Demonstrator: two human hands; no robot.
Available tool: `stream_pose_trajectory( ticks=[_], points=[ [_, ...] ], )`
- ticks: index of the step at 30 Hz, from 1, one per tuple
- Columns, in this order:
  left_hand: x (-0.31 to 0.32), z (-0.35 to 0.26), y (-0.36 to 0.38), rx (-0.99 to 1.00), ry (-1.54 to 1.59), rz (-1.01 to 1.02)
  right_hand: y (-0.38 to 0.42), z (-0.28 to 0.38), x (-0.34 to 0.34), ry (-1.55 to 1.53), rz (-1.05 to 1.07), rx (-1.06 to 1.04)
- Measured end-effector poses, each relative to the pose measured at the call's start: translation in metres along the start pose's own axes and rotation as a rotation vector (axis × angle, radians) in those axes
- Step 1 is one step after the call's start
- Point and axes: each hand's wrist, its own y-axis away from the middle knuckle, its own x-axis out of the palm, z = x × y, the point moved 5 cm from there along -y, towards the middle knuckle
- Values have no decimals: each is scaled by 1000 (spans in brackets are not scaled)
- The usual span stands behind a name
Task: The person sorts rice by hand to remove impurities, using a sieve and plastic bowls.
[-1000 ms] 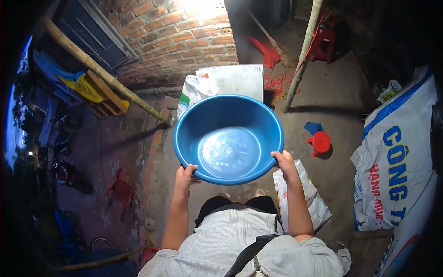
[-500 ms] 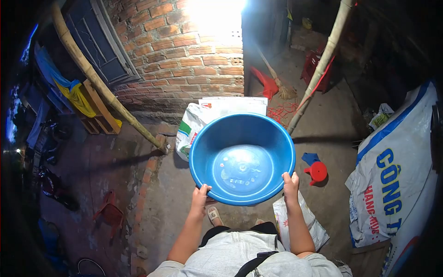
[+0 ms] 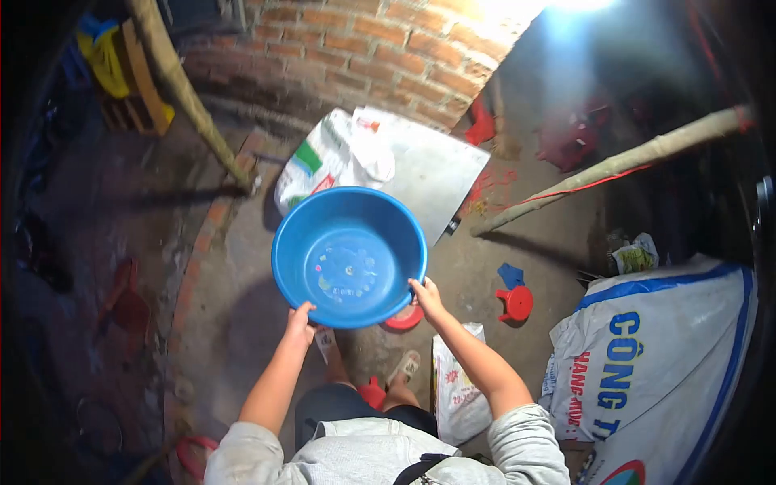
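A big round blue plastic basin [image 3: 349, 271] is held out in front of me, its inside facing up and nothing but small marks on its bottom. My left hand [image 3: 301, 322] grips the rim at the near left. At the near right, my right hand [image 3: 428, 297] pinches the same rim, thumb on top. Beyond the basin lie a white sack [image 3: 339, 153] with green and red print and a flat pale board [image 3: 428, 166]. Partly hidden under the basin's near right edge is a round red object [image 3: 403, 318].
A small red stool [image 3: 516, 304] and a blue cloth [image 3: 510, 275] are on the floor to the right. Another white sack [image 3: 462, 388] lies by my foot. A large printed tarp [image 3: 647, 364] fills the right side. Bamboo poles [image 3: 614, 166] slant down near the brick wall [image 3: 364, 48].
The basin has moved left and farther out in both hands. My view has turned and tipped downward, so more of the board, the sacks and my feet shows.
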Motion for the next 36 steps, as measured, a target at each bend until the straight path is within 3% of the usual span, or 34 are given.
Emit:
stream_pose_trajectory(
  ticks=[1,2,6,8,10,12,13,15,18,20,21,23,25,27,29,31,33,35,36],
  points=[
    [-11,17,-20,-3,40,-63,-22,-32,1,-91,140,166],
    [-21,34,-40,1,74,-124,-40,-63,1,-61,91,267],
    [-75,103,-123,-65,168,-308,-81,-122,-4,-309,-1,194],
    [-110,138,-155,-84,326,-588,-86,-155,-21,-485,-185,164],
    [-144,167,-187,-41,307,-598,-77,-189,-44,-429,-313,189],
    [-162,187,-210,25,489,-758,-72,-228,-64,-343,-352,227],
    [-183,202,-234,100,523,-667,-69,-248,-76,-255,-366,238],
    [-242,237,-292,122,532,-672,-66,-287,-94,-172,-367,247],
    [-279,266,-344,168,555,-790,-65,-329,-102,10,-333,255],
    [-293,284,-390,174,718,-547,-73,-336,-101,298,-222,125],
    [-295,295,-408,164,706,-562,-77,-345,-105,351,-199,117],
    [-275,305,-433,217,759,-383,-87,-353,-111,535,-130,87],
    [-223,312,-435,-42,566,-350,-104,-353,-108,646,-126,45],
    [-186,318,-443,-254,266,-563,-112,-352,-99,747,-95,-3],
    [-112,307,-433,-163,-347,-304,-115,-353,-97,824,-65,-19],
    [-34,304,-423,481,-1222,196,-120,-361,-104,898,-35,-46],
    [41,315,-389,844,-1843,515,-127,-360,-121,927,-56,-45],
    [81,331,-369,926,-1874,733,-132,-358,-138,997,-61,-44],
    [92,337,-368,944,-1872,739,-134,-356,-145,998,-75,-52]
  ],
)
